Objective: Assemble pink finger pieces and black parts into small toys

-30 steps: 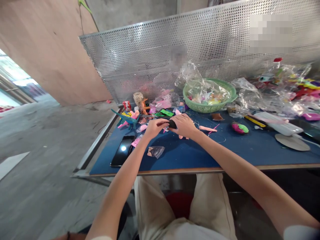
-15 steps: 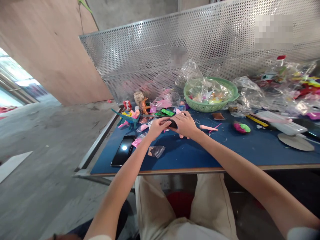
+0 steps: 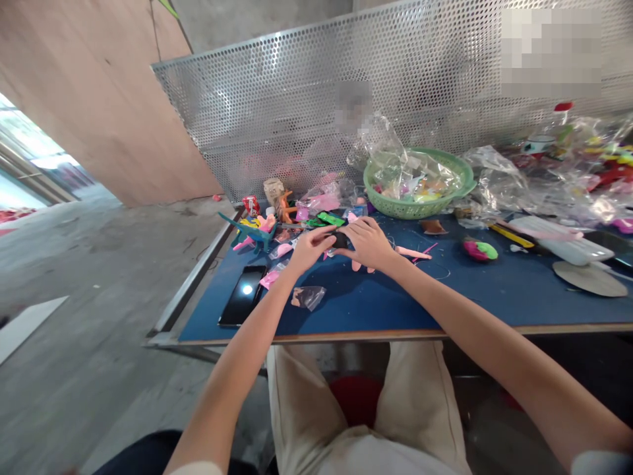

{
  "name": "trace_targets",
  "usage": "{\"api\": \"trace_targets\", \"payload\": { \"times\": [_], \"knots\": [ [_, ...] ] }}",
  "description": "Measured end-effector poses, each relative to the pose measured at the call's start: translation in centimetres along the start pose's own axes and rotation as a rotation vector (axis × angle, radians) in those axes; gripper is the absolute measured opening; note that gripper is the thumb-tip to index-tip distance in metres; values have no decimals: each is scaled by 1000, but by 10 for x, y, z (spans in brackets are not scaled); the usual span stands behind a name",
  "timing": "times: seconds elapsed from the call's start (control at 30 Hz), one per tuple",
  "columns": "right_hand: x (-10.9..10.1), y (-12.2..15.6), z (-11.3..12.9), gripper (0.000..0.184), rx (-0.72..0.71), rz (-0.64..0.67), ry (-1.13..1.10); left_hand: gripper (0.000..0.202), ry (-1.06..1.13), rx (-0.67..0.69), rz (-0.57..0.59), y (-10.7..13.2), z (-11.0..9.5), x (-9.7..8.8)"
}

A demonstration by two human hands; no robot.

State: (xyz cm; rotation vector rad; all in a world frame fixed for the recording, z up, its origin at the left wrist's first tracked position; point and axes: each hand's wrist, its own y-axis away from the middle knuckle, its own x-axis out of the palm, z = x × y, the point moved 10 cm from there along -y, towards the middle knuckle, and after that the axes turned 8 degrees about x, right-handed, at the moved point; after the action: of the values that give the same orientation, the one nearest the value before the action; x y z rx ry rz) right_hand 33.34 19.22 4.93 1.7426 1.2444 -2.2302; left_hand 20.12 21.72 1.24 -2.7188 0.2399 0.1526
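Between my two hands, above the blue table, is a small dark lump, perhaps modelling clay; its exact kind does not show. My left hand grips it from the left with thumb and fingers. On its other side my right hand closes round it, fingers bent over the top. Pink figure parts lie partly hidden under the right hand, and a pale pink stick-like piece is to its right. Nearer me rests a small clear bag with brown material.
A black phone lies at the left. Behind it are a teal dinosaur-like figure and an orange figure. A green basket holds clear bags. At the right are a magenta-and-green lump, a yellow cutter and plastic wrapping.
The dark lump shows a little more between my hands, and my fingers have shifted slightly on it. The view has tilted a touch; the table things have stayed put.
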Motion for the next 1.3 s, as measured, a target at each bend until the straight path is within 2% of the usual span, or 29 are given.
{"api": "trace_targets", "payload": {
  "times": [0.07,0.13,0.37,0.47,0.57,0.63,0.7,0.8,0.9,1.0,1.17,1.3],
  "knots": [
    [0,1,-2,57,4,6,7,58,-152,99,78,0,-11,3],
    [-1,2,-3,59,-6,5,18,59,-217,142,120,0,-13,4],
    [-13,7,-6,81,-122,11,-57,50,-218,73,49,-1,-2,-8],
    [-19,8,-13,72,-120,27,-102,44,-196,65,25,0,-3,-10],
    [-25,8,-20,59,-76,-3,-110,48,-45,18,50,0,3,-4],
    [-25,8,-22,61,-65,-17,-94,54,108,-73,60,2,14,3],
    [-21,9,-22,71,-80,2,-82,60,204,-154,40,4,23,9],
    [-11,8,-22,80,-81,48,-62,62,211,-173,31,4,23,17],
    [-3,6,-22,63,-58,75,-30,56,183,-141,54,1,20,25],
    [-1,4,-19,52,-36,66,-13,49,187,-128,22,-1,21,26],
    [0,4,-13,47,-20,56,-4,43,221,-173,-69,1,28,26],
    [1,5,-12,54,-19,46,-23,46,243,-178,-38,3,24,30]
  ]
}}
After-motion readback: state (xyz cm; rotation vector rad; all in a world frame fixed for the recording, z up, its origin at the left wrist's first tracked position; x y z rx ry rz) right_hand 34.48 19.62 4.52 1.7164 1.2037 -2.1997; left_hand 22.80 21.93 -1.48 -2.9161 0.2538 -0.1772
